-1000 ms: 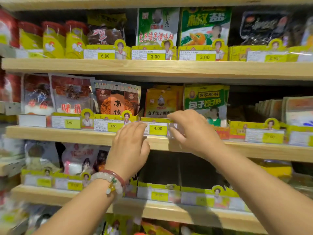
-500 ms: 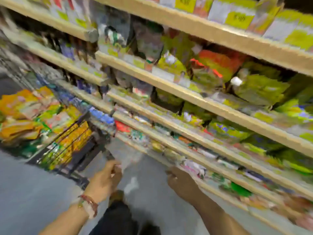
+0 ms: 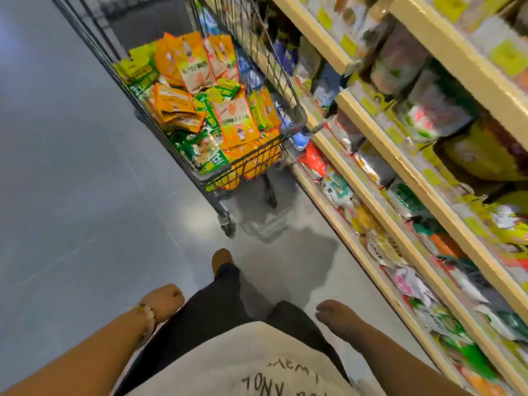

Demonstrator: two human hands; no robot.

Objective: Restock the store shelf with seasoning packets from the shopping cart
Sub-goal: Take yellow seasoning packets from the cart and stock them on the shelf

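Grey shop floor (image 3: 71,195) runs along a tall store shelf (image 3: 400,155) on the right, its wooden tiers crowded with blurred bags. Ahead stands the shopping cart (image 3: 297,121), its wire basket heaped with seasoning packets (image 3: 200,110) — orange ones on top, green ones beneath. Both hands hang low and hold nothing: the left hand (image 3: 163,302), a bead bracelet at its wrist, has its fingers loosely curled, while the right hand (image 3: 333,312) is relaxed with its fingers straight. The packets look light, flat and floppy, likely slick in their film, so pinching a few together by a sealed edge seems wisest. They lie every which way; the top orange ones lean with their long axis roughly up and away from the person.
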